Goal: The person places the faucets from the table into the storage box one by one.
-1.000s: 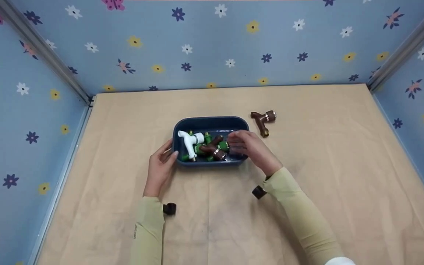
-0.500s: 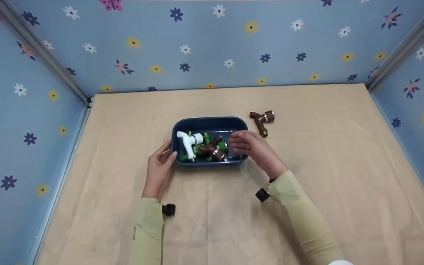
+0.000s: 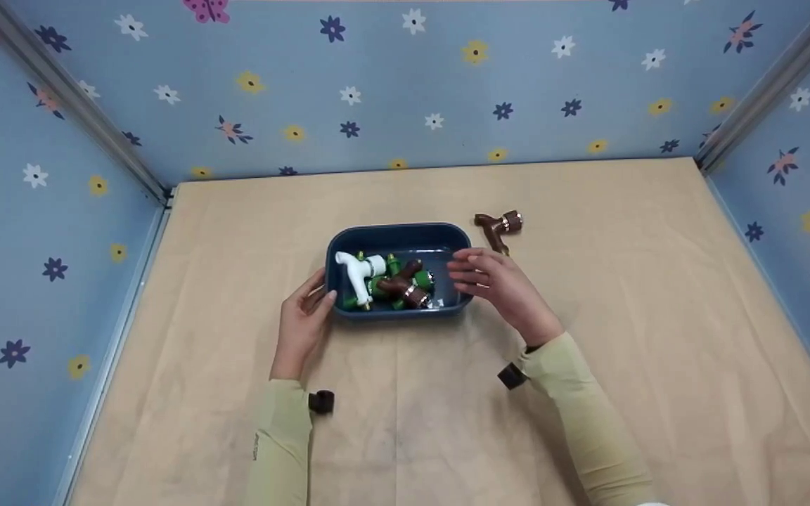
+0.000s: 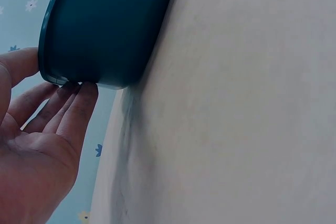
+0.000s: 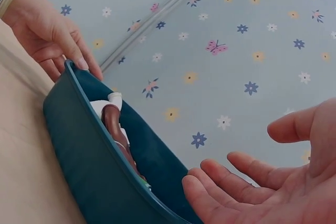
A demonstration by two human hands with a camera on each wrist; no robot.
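Note:
A dark blue plastic bin [image 3: 398,314] rests on the table, with a white tap [image 3: 358,275], a brown tap [image 3: 405,282] and green taps [image 3: 424,280] piled inside, partly covering each other. My left hand [image 3: 301,327] holds the bin's left end, thumb at the rim and fingers against the outer wall, as the left wrist view [image 4: 47,145] bears out. Over the bin's right rim hovers my right hand [image 3: 503,284], fingers loosely extended and holding nothing; the right wrist view shows its fingertips near the rim. Another brown tap [image 3: 496,228] lies on the table behind the right hand, partly hidden by it.
Beige cloth [image 3: 623,295] covers the table. A blue flowered panel [image 3: 405,91] stands along the back, and similar panels close off the left and right sides. Metal posts mark the corners.
My right hand has drawn back a little to the right, from inside the bin to over its right rim. The left hand keeps its hold, and the taps have not shifted.

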